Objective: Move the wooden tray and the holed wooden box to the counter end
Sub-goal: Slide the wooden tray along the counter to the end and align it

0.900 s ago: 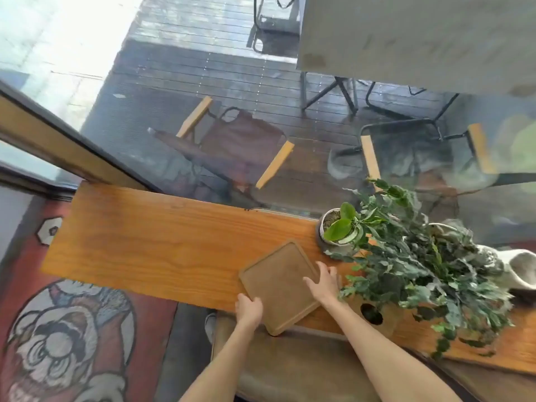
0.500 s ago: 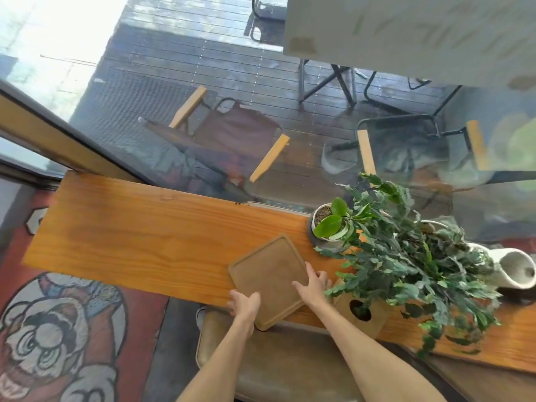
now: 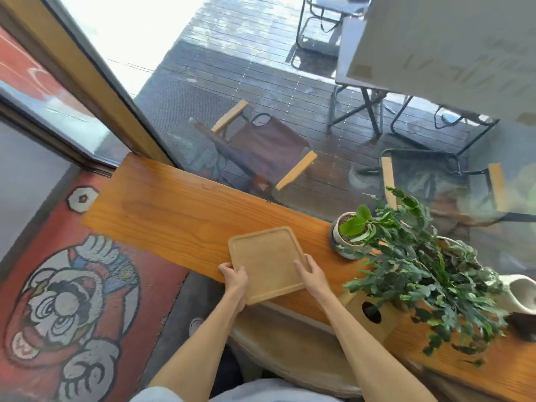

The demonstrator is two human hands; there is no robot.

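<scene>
A square wooden tray (image 3: pixel 265 262) with rounded corners lies on the long wooden counter (image 3: pixel 162 216), its near corner sticking out over the front edge. My left hand (image 3: pixel 235 278) grips its left near edge and my right hand (image 3: pixel 311 274) grips its right edge. To the right stands the holed wooden box (image 3: pixel 372 314), light wood with a round dark hole, partly hidden under trailing leaves. The counter's left end (image 3: pixel 116 195) is bare wood.
A small white pot with a green plant (image 3: pixel 349 235) stands behind the tray's right side. A big leafy plant (image 3: pixel 429 274) overhangs the box. A white vase (image 3: pixel 522 291) lies at far right. A stool (image 3: pixel 293 343) sits below the counter; glass runs behind.
Both hands have closed on the tray's edges and turned it, with its near corner now over the counter's front edge. The view has swung, showing more of the counter's left end.
</scene>
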